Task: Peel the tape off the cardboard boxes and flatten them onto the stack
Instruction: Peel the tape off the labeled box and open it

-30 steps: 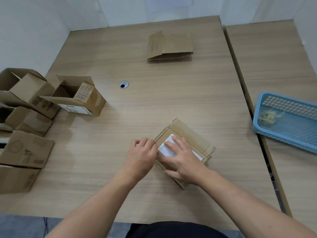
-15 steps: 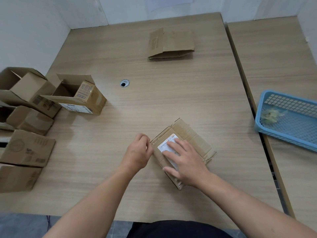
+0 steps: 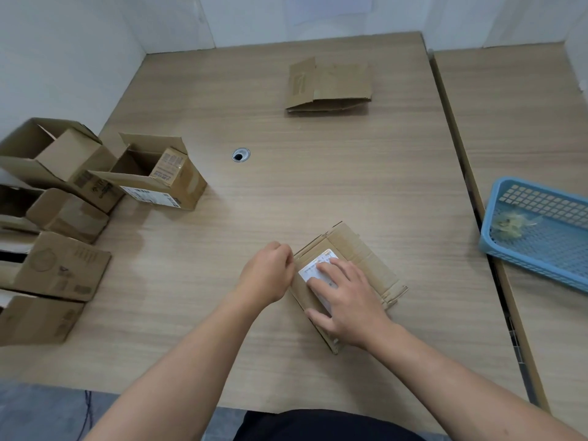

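A small cardboard box (image 3: 366,256) with a white label (image 3: 313,268) lies on the wooden table (image 3: 318,186) in front of me. My right hand (image 3: 346,300) presses flat on its top, fingers spread over the label. My left hand (image 3: 267,275) is at the box's left edge with its fingers curled, pinching at that edge; whether it has tape between its fingertips is too small to tell. A stack of flattened boxes (image 3: 329,87) lies at the far side of the table.
Several unflattened boxes (image 3: 152,173) crowd the table's left edge. A blue plastic basket (image 3: 541,230) holding a wad of peeled tape (image 3: 509,224) sits on the adjoining table at right. A cable hole (image 3: 240,154) is in the table's middle.
My left hand has drawn slightly left from the box's top to its left edge and curled tighter. My right hand stays pressed on the label.
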